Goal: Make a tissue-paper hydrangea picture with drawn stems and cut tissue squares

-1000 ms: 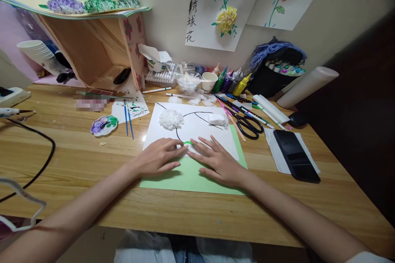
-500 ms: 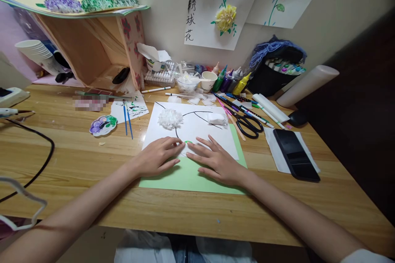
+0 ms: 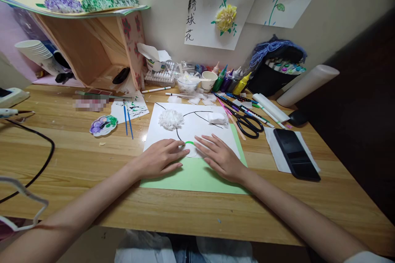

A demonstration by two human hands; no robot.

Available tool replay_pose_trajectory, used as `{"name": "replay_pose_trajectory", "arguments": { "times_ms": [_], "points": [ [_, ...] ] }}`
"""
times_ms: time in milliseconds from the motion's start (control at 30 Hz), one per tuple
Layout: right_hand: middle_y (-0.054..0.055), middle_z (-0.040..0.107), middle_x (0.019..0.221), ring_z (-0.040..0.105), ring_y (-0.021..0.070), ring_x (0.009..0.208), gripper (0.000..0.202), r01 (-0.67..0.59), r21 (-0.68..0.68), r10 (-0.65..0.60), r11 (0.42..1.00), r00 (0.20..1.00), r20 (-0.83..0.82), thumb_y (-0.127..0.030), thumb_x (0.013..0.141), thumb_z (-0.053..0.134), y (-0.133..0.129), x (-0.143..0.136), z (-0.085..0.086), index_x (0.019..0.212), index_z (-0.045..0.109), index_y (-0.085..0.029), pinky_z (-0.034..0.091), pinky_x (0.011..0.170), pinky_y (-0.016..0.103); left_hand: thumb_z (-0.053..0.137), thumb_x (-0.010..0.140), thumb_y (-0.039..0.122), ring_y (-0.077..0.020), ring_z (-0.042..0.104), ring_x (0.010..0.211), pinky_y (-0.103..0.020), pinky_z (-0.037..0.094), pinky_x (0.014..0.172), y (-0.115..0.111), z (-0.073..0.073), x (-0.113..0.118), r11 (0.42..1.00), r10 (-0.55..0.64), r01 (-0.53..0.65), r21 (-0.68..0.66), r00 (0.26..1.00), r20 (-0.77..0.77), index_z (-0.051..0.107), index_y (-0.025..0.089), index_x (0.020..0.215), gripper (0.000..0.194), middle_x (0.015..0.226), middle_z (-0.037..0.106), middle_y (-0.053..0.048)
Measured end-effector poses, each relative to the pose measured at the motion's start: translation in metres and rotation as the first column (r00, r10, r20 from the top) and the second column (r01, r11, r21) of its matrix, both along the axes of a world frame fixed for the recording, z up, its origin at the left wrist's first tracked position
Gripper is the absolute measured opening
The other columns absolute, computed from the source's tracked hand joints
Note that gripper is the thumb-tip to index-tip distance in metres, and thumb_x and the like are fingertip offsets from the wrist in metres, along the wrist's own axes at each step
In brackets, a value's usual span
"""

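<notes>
A white sheet of paper (image 3: 154,131) with black curved lines lies over a light green sheet (image 3: 197,181) on the desk. My left hand (image 3: 162,156) rests on the lower left of the white sheet, fingers extended and holding nothing. My right hand (image 3: 220,158) lies with spread fingers on the lower right. Between my fingertips shows a white round piece (image 3: 191,151) with a green arc along its top; my hands cover part of its sides. A white ruffled paper flower (image 3: 170,119) sits on the upper left of the sheet, and a folded white tissue (image 3: 217,119) on the upper right.
Black scissors (image 3: 249,125) and pens lie right of the sheet. A phone (image 3: 294,152) rests on white paper farther right. Left are two blue brushes (image 3: 129,122) and a paint palette (image 3: 103,125). Paint bottles (image 3: 242,84), a paper cup (image 3: 209,81) and a box (image 3: 92,49) stand behind.
My right hand has shifted slightly right, away from my left, uncovering more of the round piece and its green arc. The sheets have moved very slightly to the right.
</notes>
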State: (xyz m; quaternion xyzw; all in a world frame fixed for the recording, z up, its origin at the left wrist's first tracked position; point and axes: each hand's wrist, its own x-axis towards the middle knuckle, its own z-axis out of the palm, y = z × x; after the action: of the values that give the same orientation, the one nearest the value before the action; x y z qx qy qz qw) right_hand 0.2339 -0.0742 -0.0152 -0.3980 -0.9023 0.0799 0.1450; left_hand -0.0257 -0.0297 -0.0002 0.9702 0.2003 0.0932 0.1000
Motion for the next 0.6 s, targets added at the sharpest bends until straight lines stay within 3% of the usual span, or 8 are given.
{"name": "replay_pose_trajectory", "arguments": {
  "times_ms": [133,300,400,600],
  "points": [
    [0.005,0.028,0.148,0.024,0.0200,0.137,0.051,0.163,-0.084,-0.165,0.983,0.986,-0.023,-0.032,0.096,0.029,0.007,0.004,-0.007,0.145,0.018,-0.023,0.026,0.111,0.046,0.038,0.091,0.038,-0.0255,0.048,0.116,-0.040,0.041,0.096,-0.002,0.000,0.001,1.000,-0.016,0.016,-0.003,1.000,0.003,0.040,0.021,0.135,0.047,0.137,0.044,-0.013],
    [0.005,0.024,0.150,0.019,0.0195,0.138,0.052,0.169,-0.144,-0.166,0.975,0.986,0.028,-0.034,0.095,0.029,0.016,0.006,-0.011,0.145,0.018,-0.022,0.024,0.112,0.046,0.036,0.091,0.040,-0.0228,0.026,0.136,-0.040,0.026,0.110,0.000,0.002,0.009,0.995,-0.061,0.060,-0.077,0.998,-0.008,0.012,0.017,0.145,0.063,0.150,0.022,-0.011],
    [0.005,0.024,0.150,0.018,0.0189,0.139,0.051,0.153,-0.146,-0.151,0.977,0.988,0.024,-0.033,0.096,0.028,0.019,0.007,-0.009,0.145,0.018,-0.022,0.024,0.112,0.046,0.036,0.091,0.042,-0.0214,0.020,0.138,-0.040,0.023,0.112,0.003,0.001,0.015,0.988,-0.091,0.086,-0.127,0.995,-0.039,0.013,0.019,0.145,0.063,0.150,0.022,-0.010],
    [0.006,0.024,0.149,0.019,0.0196,0.138,0.052,0.153,-0.147,-0.152,0.977,0.988,0.018,-0.033,0.095,0.029,0.020,0.008,-0.008,0.144,0.021,-0.020,0.023,0.112,0.045,0.037,0.090,0.047,-0.0218,0.024,0.137,-0.040,0.021,0.112,0.005,0.002,0.019,0.986,-0.100,0.090,-0.137,0.993,-0.064,0.019,0.019,0.144,0.063,0.148,0.026,-0.009]
  ]
}}
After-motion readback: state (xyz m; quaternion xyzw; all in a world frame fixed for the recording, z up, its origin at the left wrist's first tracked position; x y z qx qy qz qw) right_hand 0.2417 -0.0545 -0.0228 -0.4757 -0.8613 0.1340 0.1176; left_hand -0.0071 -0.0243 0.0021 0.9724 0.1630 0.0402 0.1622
